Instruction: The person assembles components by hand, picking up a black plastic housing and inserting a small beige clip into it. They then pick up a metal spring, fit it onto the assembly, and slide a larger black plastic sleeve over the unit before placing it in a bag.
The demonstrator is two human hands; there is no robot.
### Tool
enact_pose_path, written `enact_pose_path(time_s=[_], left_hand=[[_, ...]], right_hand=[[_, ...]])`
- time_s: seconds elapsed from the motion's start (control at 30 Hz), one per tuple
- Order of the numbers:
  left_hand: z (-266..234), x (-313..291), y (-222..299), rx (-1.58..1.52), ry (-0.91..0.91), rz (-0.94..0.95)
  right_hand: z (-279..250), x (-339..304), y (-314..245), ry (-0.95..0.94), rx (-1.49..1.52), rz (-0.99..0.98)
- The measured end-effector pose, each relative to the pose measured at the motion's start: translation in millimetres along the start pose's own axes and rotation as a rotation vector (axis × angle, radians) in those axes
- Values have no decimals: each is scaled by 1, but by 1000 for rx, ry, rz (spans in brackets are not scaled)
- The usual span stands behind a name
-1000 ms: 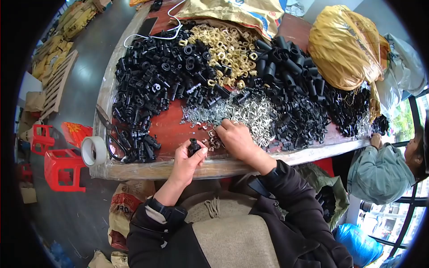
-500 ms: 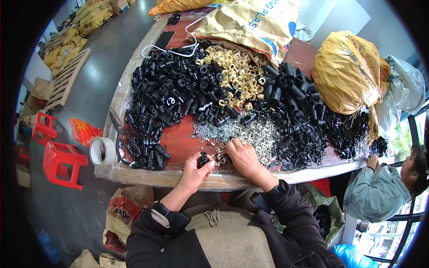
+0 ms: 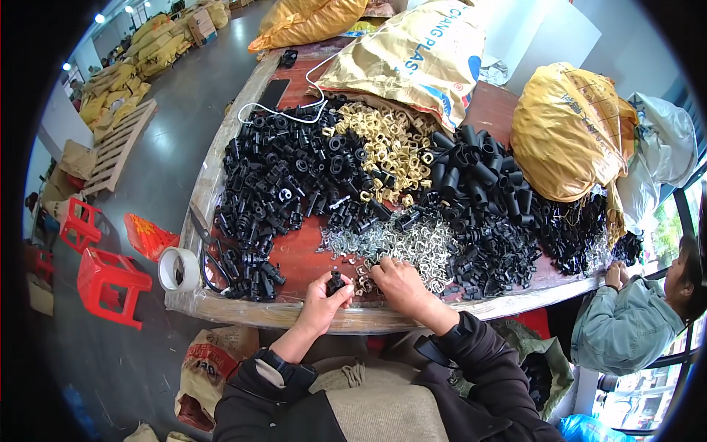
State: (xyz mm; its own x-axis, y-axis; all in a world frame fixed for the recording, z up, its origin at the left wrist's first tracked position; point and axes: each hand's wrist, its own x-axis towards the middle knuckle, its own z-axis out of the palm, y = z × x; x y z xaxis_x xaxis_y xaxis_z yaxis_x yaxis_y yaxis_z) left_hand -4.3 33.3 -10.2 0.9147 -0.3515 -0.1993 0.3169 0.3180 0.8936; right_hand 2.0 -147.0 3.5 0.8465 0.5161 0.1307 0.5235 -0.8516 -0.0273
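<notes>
My left hand [image 3: 319, 303] is closed round a small black plastic fitting [image 3: 336, 281], held upright near the table's front edge. My right hand [image 3: 403, 289] has its fingers bent down and together at the near edge of a heap of small silvery metal clips [image 3: 427, 244]. Whatever sits between those fingertips is hidden. A few small copper-coloured and pale pieces [image 3: 362, 278] lie between the two hands. Beyond my left hand spreads a large heap of black plastic fittings [image 3: 287, 173], and golden ring-shaped parts [image 3: 383, 147] are piled beside it.
Black tubes [image 3: 482, 173] and small black pieces [image 3: 497, 254] fill the table's right side. Scissors [image 3: 202, 228] and a tape roll [image 3: 179, 269] lie at the left edge. Yellow sacks [image 3: 571, 132] stand farther back. Another person [image 3: 626, 324] sits at right, hands on the table.
The whole view has shifted, so the table appears slightly lower. Both hands keep nearly the same places, the left still holding the black fitting and the right still at the clips.
</notes>
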Motion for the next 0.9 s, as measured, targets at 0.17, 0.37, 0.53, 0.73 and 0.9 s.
enact_pose_path(time_s=[0.17, 0.37, 0.53, 0.73, 0.9], left_hand=[[-2, 2, 1, -47, 8, -13], [-4, 7, 0, -39, 2, 25], [-3, 6, -1, -32, 26, 33], [-2, 7, -3, -15, -8, 9], [0, 10, -1, -6, 8, -74]], right_hand=[[-2, 0, 6, -53, 17, -10], [1, 1, 10, -3, 89, 52], [10, -8, 21, 118, 276, 253], [-5, -18, 31, 199, 600, 240], [-5, -5, 14, 193, 542, 120]])
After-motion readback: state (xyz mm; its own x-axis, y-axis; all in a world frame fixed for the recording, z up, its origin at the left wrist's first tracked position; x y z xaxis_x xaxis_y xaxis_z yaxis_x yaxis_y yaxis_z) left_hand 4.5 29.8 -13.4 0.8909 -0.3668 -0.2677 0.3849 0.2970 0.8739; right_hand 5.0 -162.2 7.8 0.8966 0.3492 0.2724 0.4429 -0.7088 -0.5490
